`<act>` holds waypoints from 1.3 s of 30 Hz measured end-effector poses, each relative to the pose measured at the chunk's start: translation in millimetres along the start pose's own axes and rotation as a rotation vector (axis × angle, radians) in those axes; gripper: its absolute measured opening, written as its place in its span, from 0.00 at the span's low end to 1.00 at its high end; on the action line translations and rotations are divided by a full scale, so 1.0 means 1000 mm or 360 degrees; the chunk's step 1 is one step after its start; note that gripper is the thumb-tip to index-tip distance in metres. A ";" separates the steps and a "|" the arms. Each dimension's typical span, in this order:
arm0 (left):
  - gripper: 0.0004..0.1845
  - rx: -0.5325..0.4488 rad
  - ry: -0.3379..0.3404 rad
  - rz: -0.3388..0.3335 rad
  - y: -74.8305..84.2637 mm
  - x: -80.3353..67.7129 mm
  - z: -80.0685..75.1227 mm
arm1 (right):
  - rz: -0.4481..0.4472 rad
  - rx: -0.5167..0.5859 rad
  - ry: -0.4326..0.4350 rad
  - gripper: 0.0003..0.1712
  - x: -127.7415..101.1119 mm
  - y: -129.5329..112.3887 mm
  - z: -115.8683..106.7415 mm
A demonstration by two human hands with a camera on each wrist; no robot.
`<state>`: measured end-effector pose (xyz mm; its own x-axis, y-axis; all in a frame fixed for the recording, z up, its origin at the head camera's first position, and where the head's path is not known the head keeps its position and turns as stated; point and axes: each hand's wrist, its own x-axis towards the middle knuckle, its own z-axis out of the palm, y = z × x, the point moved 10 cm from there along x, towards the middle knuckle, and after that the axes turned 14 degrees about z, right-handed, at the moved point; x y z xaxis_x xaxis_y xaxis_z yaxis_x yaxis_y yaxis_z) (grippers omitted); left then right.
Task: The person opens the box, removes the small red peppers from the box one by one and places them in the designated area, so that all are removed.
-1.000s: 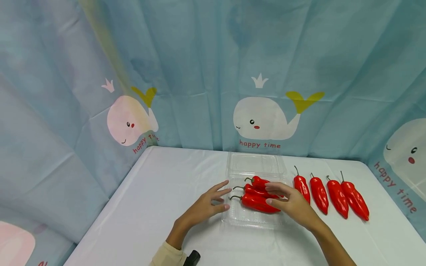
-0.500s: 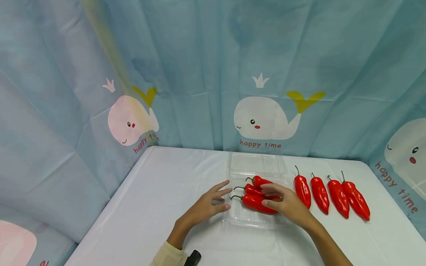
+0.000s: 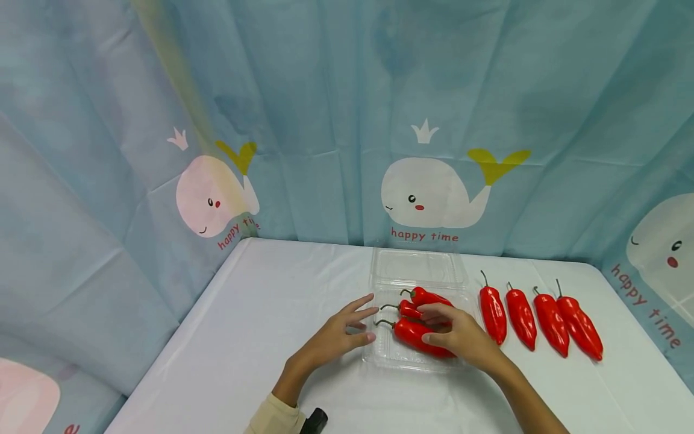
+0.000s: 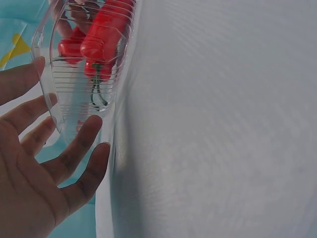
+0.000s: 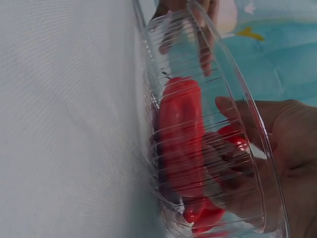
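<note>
A clear plastic clamshell box [image 3: 390,358] lies with its lid spread back and holds three red peppers, including the front pepper [image 3: 414,335], the middle pepper [image 3: 409,309] and the back pepper [image 3: 428,295]. My right hand [image 3: 461,337] reaches in from the right, thumb over the front pepper, fingers bent over the middle one. In the right wrist view its fingers [image 5: 223,153] show through the ribbed wall. At the box's left end my left hand [image 3: 333,339] has its fingers spread, fingertips right at the rim. In the left wrist view nothing lies in its palm.
Right of the box several more red peppers [image 3: 519,316] lie side by side, stems away from me. A white cloth [image 3: 271,301] covers the table. Behind it hangs a blue curtain [image 3: 303,150] printed with whales.
My right hand has moved left and slightly toward me over the peppers. The tip of the front pepper has swung toward me. My left hand has stayed at the rim.
</note>
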<state>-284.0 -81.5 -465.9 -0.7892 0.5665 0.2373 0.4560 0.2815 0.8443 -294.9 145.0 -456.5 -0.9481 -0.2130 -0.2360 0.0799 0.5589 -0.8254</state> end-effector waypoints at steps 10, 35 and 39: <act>0.31 0.0022 -0.0007 0.0002 0.000 0.000 0.000 | -0.0006 -0.0030 0.0000 0.32 0.001 0.000 0.004; 0.31 0.0005 -0.0007 -0.0001 -0.003 0.000 0.001 | -0.0020 -0.0212 -0.0030 0.32 0.002 -0.001 0.016; 0.30 0.0012 -0.0008 -0.0002 -0.004 0.000 0.001 | -0.0013 -0.0207 -0.0032 0.32 0.001 0.000 0.016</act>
<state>-284.8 -81.6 -469.7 -0.7877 0.5699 0.2337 0.4579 0.2880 0.8411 -290.8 132.0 -465.1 -0.9421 -0.2334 -0.2408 0.0303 0.6558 -0.7543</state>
